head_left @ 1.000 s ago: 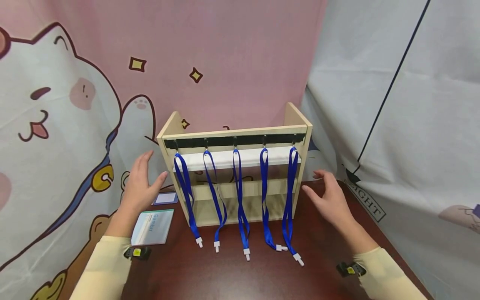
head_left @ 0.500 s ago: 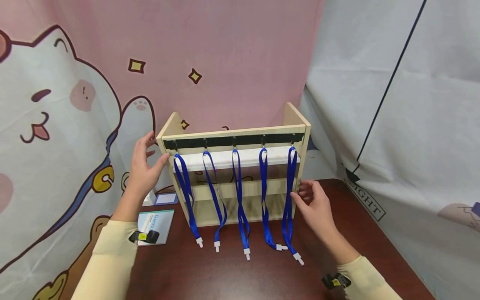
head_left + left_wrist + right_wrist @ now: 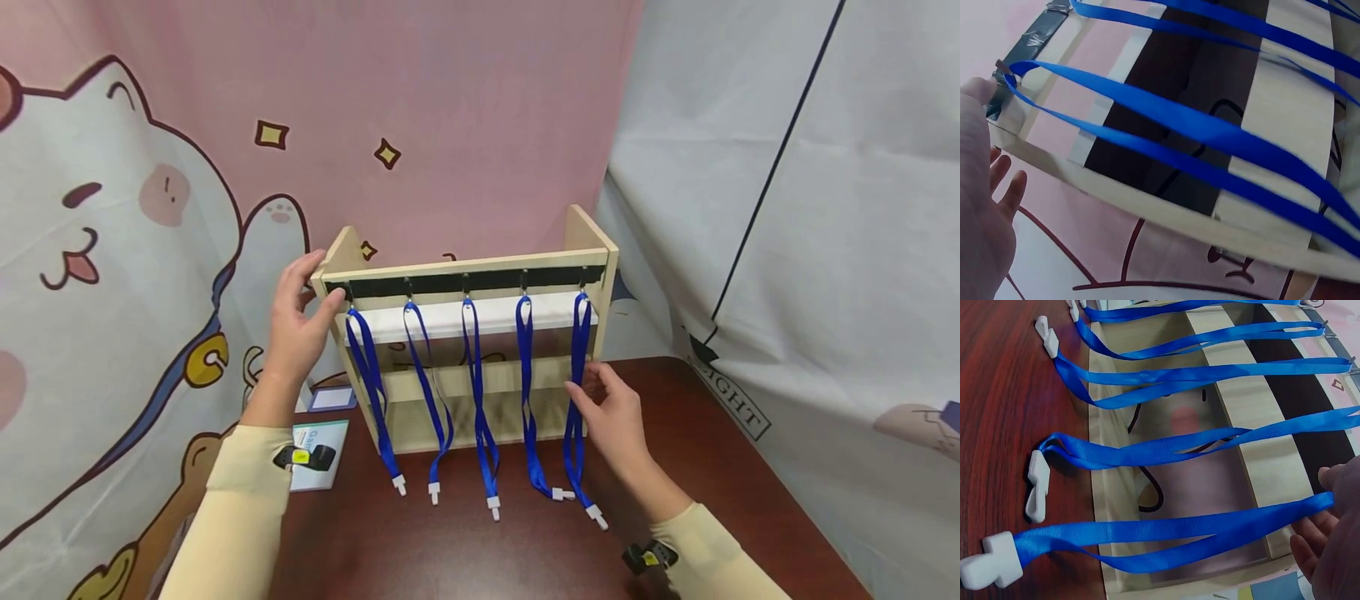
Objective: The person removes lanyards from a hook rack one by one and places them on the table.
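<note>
A small wooden rack [image 3: 480, 379] stands on the table, with several blue lanyards [image 3: 478, 375] hanging from hooks along its black strip [image 3: 438, 285]. My left hand [image 3: 296, 329] grips the rack's upper left corner, thumb on the front by the leftmost hook and fingers round the outer side. In the left wrist view, the leftmost lanyard [image 3: 1197, 125] hangs just past that thumb. My right hand [image 3: 615, 417] is around the rightmost lanyard [image 3: 1166, 540], partway up. Its thumb lies in front and the fingers [image 3: 1313, 534] reach behind the strap. White plastic clips [image 3: 994, 562] end the lanyards.
Left of the rack lie a pale booklet or packet [image 3: 322, 454] and a blue-framed card holder [image 3: 332, 398], partly behind my left arm. The dark red table [image 3: 450, 558] extends in front. A pink printed cloth [image 3: 480, 108] hangs behind, and a white one [image 3: 750, 167] at the right.
From standing apart on either side, both hands have come inward. My left hand has taken hold of the rack's upper left corner; my right has moved left onto the rightmost lanyard.
</note>
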### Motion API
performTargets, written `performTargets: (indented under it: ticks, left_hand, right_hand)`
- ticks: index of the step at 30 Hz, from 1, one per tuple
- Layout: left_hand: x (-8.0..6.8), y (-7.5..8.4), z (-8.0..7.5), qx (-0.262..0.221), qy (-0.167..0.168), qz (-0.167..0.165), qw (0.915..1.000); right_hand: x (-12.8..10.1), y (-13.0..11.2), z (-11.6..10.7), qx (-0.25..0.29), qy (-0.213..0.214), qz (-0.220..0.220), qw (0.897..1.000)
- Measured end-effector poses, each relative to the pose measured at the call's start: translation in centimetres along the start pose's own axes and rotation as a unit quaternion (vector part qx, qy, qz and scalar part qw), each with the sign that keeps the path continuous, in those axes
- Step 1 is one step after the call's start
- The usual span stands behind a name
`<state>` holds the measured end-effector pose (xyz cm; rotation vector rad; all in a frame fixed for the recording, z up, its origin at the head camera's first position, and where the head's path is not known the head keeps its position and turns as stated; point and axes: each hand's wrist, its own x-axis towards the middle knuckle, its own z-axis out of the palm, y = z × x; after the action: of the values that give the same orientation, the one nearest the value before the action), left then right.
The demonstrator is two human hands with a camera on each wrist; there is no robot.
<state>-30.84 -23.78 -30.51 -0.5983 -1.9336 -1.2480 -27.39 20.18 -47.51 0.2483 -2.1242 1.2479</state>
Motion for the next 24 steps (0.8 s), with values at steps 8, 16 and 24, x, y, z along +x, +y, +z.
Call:
performTargets:
  ticks: [8, 16, 24]
  left_hand:
    - [0.1, -0.9, 0.4, -0.043, 0.020, -0.022, 0.9986]
    - [0.4, -3.8, 0.1, -0.043, 0.027, -0.026, 0.9984]
    - [0.4, -3.8, 0.1, -0.053, 0.017, -0.034, 0.9978]
  right_hand:
    - [0.2, -0.3, 0.5, 0.042, 0.023, 0.026, 0.999]
    - [0.5, -0.5, 0.8, 0.090, 0.041, 0.029, 0.995]
    - [0.6, -0.8, 0.7, 0.094, 0.048, 0.030, 0.994]
